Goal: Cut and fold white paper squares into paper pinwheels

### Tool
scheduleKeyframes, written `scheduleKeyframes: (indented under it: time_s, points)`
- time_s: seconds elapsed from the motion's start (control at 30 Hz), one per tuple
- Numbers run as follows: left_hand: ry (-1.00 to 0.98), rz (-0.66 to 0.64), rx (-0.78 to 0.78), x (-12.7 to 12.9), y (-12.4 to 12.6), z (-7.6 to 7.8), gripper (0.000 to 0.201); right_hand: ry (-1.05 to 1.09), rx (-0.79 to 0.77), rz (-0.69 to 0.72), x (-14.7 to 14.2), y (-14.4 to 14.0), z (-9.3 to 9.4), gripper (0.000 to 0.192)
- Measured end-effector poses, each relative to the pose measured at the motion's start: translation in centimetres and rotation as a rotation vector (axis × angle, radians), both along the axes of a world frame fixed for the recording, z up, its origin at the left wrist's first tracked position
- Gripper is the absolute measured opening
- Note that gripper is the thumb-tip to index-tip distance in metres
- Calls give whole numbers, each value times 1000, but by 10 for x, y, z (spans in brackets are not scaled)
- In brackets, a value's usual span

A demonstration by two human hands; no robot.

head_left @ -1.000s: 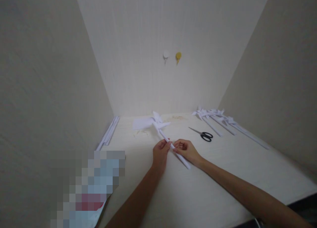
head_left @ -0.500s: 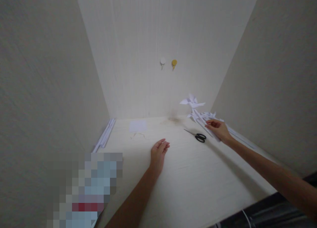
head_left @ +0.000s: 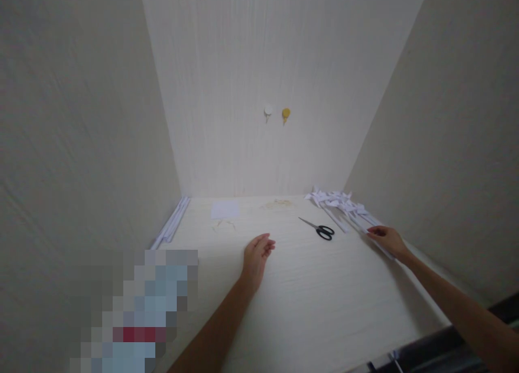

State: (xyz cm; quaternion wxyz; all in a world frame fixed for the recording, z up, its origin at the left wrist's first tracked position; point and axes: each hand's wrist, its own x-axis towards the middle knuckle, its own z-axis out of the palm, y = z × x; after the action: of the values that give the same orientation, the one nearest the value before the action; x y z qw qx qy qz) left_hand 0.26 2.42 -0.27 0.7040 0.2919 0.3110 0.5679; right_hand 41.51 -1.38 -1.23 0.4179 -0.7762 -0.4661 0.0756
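Observation:
On the right, my right hand (head_left: 389, 242) has its thumb and fingers closed on the white stick of a paper pinwheel (head_left: 383, 250), low over the tabletop. The stick runs toward a pile of white paper pinwheels (head_left: 330, 198) in the far right corner, where its head blends with the others. My left hand (head_left: 255, 258) rests near the middle of the table, fingers loosely bent and slightly apart, with nothing visible in it. Between the hands lie black-handled scissors (head_left: 323, 231), blades pointing to the back left.
Rolled white paper sticks (head_left: 173, 220) lie along the left wall. A white paper square (head_left: 225, 210) sits at the back, with thin strands (head_left: 224, 224) before it. More tan strands (head_left: 279, 204) lie farther right. White (head_left: 267, 110) and yellow hooks (head_left: 286, 114) hang on the back wall.
My right hand has moved right and down, bringing the raised pinwheel down to the pile by the right wall. My left hand has barely moved. The view has shifted slightly.

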Motion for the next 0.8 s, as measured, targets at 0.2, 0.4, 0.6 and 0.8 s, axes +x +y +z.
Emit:
scheduleKeyframes:
  time_s: [0.2,0.4,0.6,0.8]
  points:
    - [20,-5,11,0,-1,3,27,-82,-39,-20,7,6,-11,22]
    - [33,-6,5,1,0,2,28,-167,-84,-14,7,9,-13,25]
    - [46,-13,20,1,0,1,26,-267,-140,0,13,12,-13,19]
    - [56,-7,-9,1,1,2,29,-339,-173,8,16,14,-15,22]
